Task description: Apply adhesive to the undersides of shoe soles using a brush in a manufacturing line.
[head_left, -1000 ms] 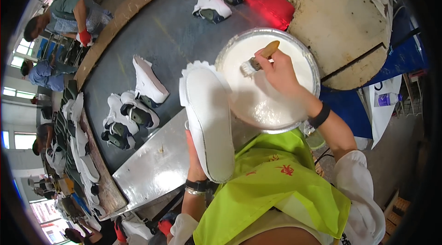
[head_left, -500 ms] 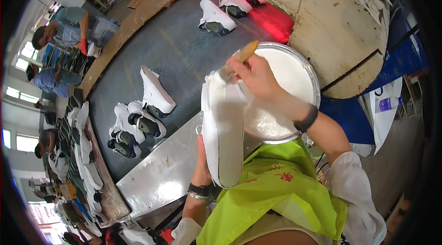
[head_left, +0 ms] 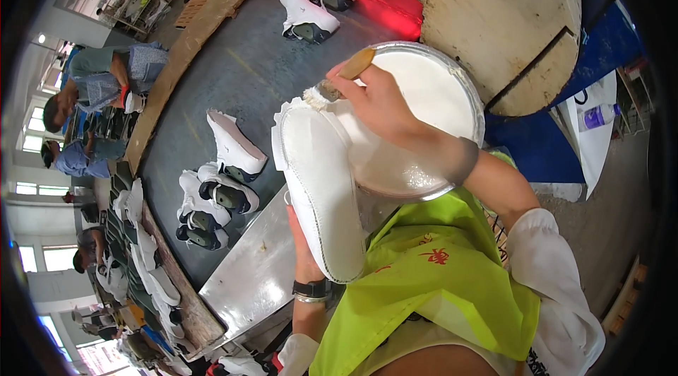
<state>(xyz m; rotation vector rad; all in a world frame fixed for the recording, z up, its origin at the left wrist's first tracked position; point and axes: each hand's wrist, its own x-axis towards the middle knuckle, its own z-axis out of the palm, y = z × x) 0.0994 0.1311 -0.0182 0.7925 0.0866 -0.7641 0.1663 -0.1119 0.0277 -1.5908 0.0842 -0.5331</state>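
Observation:
My left hand [head_left: 304,261] grips a white shoe upper [head_left: 319,196] from its left side. The upper's pale bottom faces up, ringed by a stitched seam; most of the fingers are hidden beneath it. Between the fingers of my right hand [head_left: 387,109] is a brush with a wooden handle [head_left: 357,63]. Its whitish bristles touch the far end of the upper, along the edge. Under my right forearm stands a wide round metal pan [head_left: 474,83] of milky white liquid [head_left: 431,86].
Several white-and-dark shoe uppers [head_left: 233,146] lie on the dark conveyor belt [head_left: 275,83] to the left and far side. A metal ledge [head_left: 244,263] borders it nearby. At the far right is a worn beige machine housing [head_left: 494,15]. Co-workers [head_left: 106,79] stand beyond the belt's left edge.
The upper has shifted left and tilted, its far end swinging left. My right hand and brush have moved left and slightly farther away with it. The whole view has turned a little.

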